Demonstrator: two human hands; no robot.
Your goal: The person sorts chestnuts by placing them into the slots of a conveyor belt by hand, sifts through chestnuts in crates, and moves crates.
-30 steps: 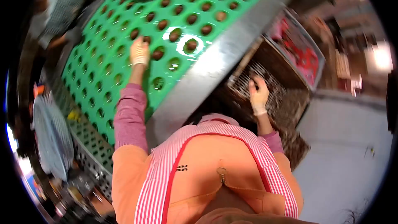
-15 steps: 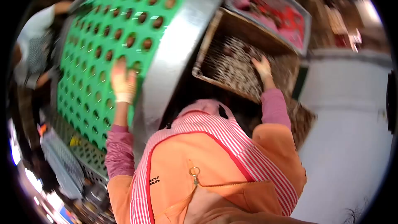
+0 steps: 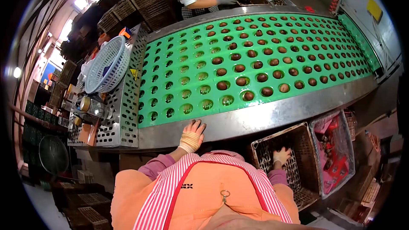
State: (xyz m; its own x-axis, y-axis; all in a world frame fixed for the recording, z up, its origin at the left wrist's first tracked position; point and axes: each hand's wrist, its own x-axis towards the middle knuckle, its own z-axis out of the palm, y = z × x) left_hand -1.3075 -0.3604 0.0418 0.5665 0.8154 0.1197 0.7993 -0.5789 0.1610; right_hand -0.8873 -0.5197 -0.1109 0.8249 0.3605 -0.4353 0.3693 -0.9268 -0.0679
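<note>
My left hand lies on the metal rim of the conveyor, fingers stretched out, with a pale wrap around palm and wrist. Beside it runs the green belt, full of round pockets. Brown egg-shaped items sit in many pockets, while the pockets at the left end hold none. My right hand is down inside a brown slatted crate, its fingers apart near the crate's floor. Nothing shows in either hand.
A red-lined bin stands right of the crate. At left, a pale plastic basket and a glass jar rest on a perforated metal shelf. Across the belt, a person with gloved hands works at another crate.
The view has swung from tilted to nearly level. My left hand has left the belt's pockets for the metal rim. My right hand remains in the crate, where the brown items seen earlier no longer show.
</note>
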